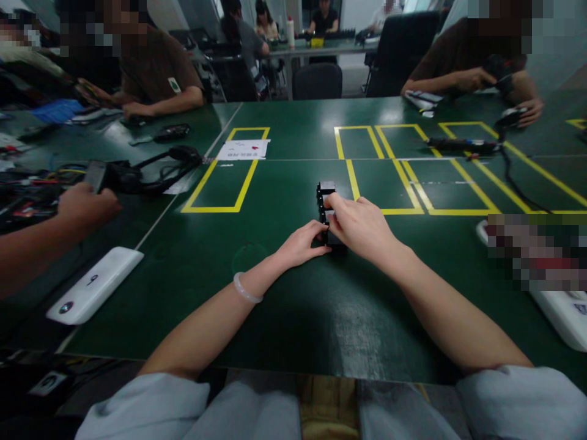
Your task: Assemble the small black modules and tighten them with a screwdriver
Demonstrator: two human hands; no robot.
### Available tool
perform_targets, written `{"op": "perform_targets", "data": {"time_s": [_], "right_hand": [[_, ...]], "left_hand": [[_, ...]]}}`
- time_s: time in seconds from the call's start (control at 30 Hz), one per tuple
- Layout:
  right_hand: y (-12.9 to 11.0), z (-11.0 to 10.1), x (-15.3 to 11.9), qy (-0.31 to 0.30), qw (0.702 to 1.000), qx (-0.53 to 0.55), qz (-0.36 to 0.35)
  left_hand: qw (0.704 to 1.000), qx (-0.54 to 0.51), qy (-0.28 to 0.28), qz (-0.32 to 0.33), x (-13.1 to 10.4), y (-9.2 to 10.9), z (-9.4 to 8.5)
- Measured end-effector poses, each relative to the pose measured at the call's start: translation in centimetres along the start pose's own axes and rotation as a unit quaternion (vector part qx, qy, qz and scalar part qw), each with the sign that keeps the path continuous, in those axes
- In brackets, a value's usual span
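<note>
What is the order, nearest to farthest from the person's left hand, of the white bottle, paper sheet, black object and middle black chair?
From the left hand:
1. Black object: touching its fingers.
2. Paper sheet: ahead, left.
3. Middle black chair: beyond the green table.
4. White bottle: on the background table.

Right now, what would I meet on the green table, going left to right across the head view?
White slab with a mark → white paper → small black block → long black stick.
</note>
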State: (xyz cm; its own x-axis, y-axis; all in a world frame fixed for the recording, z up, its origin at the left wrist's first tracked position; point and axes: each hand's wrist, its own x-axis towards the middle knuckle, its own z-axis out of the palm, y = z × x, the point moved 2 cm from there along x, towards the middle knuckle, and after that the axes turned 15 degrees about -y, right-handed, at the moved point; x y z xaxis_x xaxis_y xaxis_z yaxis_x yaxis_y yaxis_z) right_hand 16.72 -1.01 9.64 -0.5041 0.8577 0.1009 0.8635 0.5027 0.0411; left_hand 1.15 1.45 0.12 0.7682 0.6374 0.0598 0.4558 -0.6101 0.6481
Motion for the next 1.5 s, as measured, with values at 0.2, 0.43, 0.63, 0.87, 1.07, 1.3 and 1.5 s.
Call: {"op": "perform_targets", "data": {"time_s": [0.2,0.43,0.63,0.87,1.07,1.3,1.5], "right_hand": [[-0.16,-0.46,-0.16,-0.021,1.0,0.012,-0.002],[-0.12,-0.42,0.05,-0.03,0.999,-0.017,0.017],[-0.2,-0.26,-0.08,-0.01,1.0,0.026,-0.004],[-0.2,-0.34,0.09,-0.03,0.999,-0.026,0.014],[-0.27,-0.28,-0.01,-0.01,1.0,0.013,-0.008],[-0.08,-0.43,-0.01,-0.021,1.0,-0.01,0.01],[0.0,-0.23,0.13,-0.013,1.0,0.006,-0.002]], "left_hand": [[1.0,0.007,0.001,0.004,0.01,-0.08,0.06],[1.0,0.009,-0.009,-0.001,-0.06,0.07,-0.02],[1.0,0.006,-0.001,0.003,-0.1,0.08,-0.05],[1.0,0.006,-0.004,-0.001,-0.06,-0.17,0.11],[1.0,0.006,-0.007,-0.009,-0.08,0.15,-0.1],[1.0,0.006,-0.012,-0.007,-0.02,0.23,-0.11],[1.0,0.009,-0.014,-0.014,-0.13,0.37,-0.19]]}}
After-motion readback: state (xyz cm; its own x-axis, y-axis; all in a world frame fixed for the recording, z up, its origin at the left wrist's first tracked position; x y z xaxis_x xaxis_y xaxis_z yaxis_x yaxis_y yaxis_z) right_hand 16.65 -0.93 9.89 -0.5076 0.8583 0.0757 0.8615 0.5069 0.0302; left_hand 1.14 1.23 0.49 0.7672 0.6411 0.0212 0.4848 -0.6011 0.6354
